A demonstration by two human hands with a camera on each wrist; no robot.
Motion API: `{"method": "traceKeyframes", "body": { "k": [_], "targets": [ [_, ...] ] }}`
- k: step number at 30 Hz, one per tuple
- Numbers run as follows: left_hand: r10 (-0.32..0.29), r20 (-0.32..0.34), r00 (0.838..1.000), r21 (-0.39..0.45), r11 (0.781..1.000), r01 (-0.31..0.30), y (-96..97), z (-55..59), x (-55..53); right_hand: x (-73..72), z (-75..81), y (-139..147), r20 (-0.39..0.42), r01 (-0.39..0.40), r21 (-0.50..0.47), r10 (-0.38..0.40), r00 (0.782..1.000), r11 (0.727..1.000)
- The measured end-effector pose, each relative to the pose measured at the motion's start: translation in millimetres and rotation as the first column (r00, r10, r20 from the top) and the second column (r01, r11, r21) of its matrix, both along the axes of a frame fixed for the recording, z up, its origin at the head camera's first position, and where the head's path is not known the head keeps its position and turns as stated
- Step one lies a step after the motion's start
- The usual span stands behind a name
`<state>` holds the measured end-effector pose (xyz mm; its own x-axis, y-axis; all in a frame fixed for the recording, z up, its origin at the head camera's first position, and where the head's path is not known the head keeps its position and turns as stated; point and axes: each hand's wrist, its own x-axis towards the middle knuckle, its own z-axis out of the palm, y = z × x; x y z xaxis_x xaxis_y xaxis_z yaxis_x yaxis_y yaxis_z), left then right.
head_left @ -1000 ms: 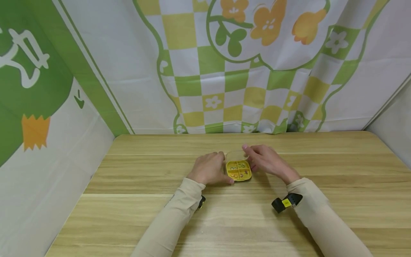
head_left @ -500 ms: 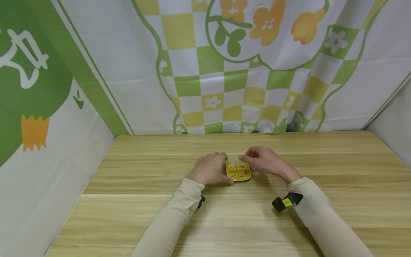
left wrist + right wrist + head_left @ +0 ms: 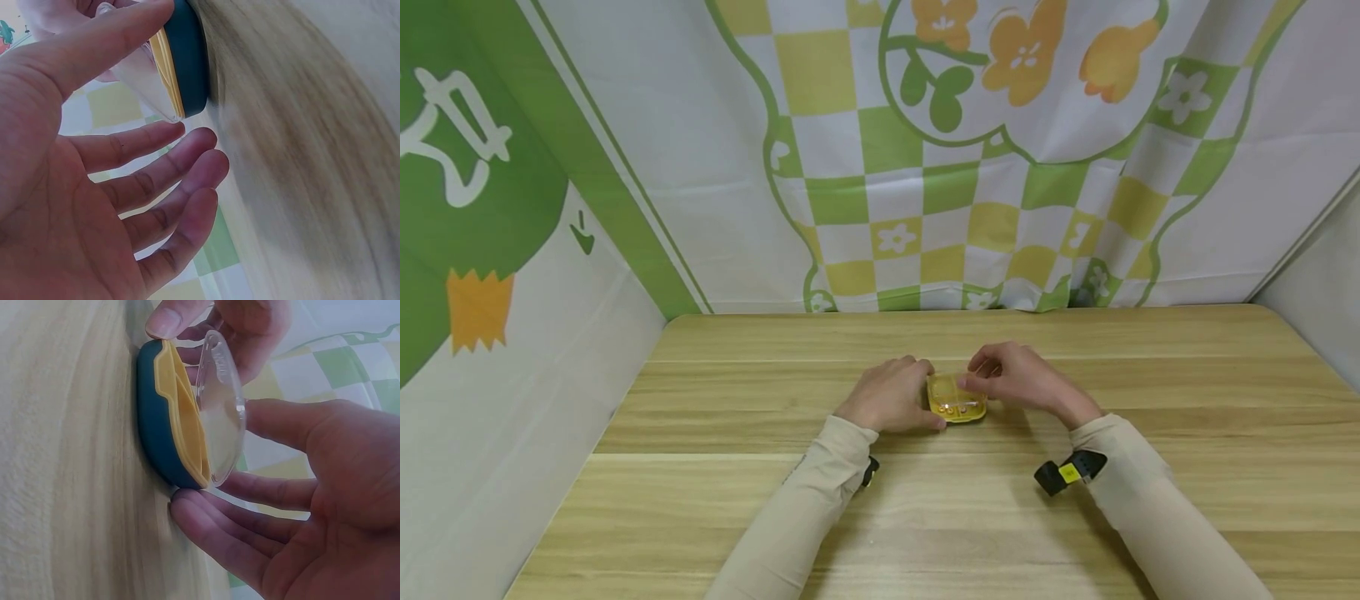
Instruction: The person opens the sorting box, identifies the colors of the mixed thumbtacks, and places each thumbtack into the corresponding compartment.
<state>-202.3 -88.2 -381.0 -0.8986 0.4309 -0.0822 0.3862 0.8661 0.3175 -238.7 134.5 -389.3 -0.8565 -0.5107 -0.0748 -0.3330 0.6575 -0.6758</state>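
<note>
A pill box [image 3: 953, 418] with a dark teal base [image 3: 153, 419] and a yellow divided tray [image 3: 184, 415] sits on the table. Its clear hinged lid [image 3: 224, 419] stands partly lowered over the tray. Small round colored pieces [image 3: 946, 409] show in the front compartments. My left hand [image 3: 886, 396] holds the box from the left, thumb at its front edge and index finger near its back edge; the other fingers extend loosely. At the right, my right hand [image 3: 1018, 383] touches the lid with its thumb, with straight fingers against the back of the base.
The wooden table [image 3: 880, 517] ends at a checkered, flower-printed cloth [image 3: 951, 225] behind it. A green and white cloth [image 3: 550, 333] hangs on the left. Both forearms wear beige sleeves [image 3: 797, 508], with a black strap [image 3: 1060, 475] at the right wrist.
The lid has swung from standing up behind the tray to partly covering it. My right thumb has come forward and down with it. The left hand stays almost still.
</note>
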Motion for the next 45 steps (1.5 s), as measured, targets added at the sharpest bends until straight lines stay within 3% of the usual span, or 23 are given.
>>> {"method": "traceKeyframes", "body": {
  "k": [4,13,21,34,45],
  "targets": [
    [-0.012,-0.008,1.000,-0.003,1.000,0.012,0.2,0.1,0.3,-0.8,-2.1,-0.2,-0.046,-0.023,-0.001,0.022,0.999,1.000],
    [-0.033,-0.028,0.999,-0.028,0.999,0.032,1.0,0.2,0.4,-0.8,-2.9,-0.6,-0.062,-0.034,-0.002,0.034,0.998,0.999],
    [-0.036,0.002,0.999,-0.001,0.999,0.036,-0.2,0.7,0.4,-1.9,-3.4,-0.7,-0.066,-0.042,0.009,0.043,0.997,0.999],
    [-0.046,0.006,0.999,0.032,0.998,0.046,-1.4,0.1,-0.3,-0.8,-0.4,1.6,-0.018,-0.098,0.020,0.098,0.995,0.995],
    [-0.047,0.003,0.999,0.008,0.999,0.047,1.1,-1.5,-1.3,-0.1,1.0,-0.3,0.018,-0.156,0.039,0.156,0.988,0.987]
  ]
}}
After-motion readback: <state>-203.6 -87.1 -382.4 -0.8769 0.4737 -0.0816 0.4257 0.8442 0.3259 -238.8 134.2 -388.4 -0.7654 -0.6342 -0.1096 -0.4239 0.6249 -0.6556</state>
